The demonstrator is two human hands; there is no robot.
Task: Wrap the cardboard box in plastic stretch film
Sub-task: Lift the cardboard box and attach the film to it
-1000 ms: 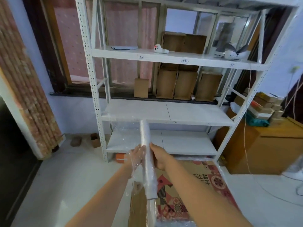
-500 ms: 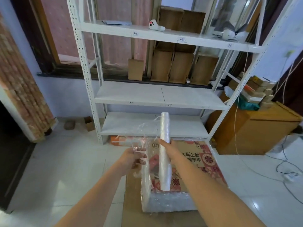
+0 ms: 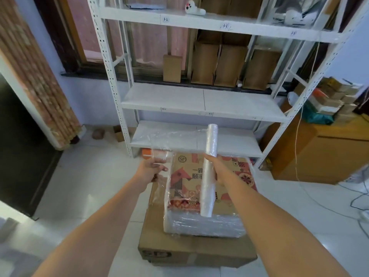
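A cardboard box (image 3: 235, 188) printed with red patterns sits on a larger plain brown box (image 3: 195, 250) on the floor; its near side is covered in layers of clear film. My right hand (image 3: 216, 166) grips a roll of stretch film (image 3: 209, 170), held nearly upright above the printed box. A sheet of film (image 3: 175, 138) stretches from the roll to the left. My left hand (image 3: 153, 168) pinches the loose end of that sheet, just left of the box.
A white metal shelf rack (image 3: 199, 102) stands right behind the boxes, with brown cartons behind it on the sill. A wooden cabinet (image 3: 323, 154) with stacked packages is at the right. Cables (image 3: 357, 198) lie on the tiled floor at the far right.
My hands have drawn apart, pulling the film sheet wider to the left. The view has tilted down, showing more of the boxes.
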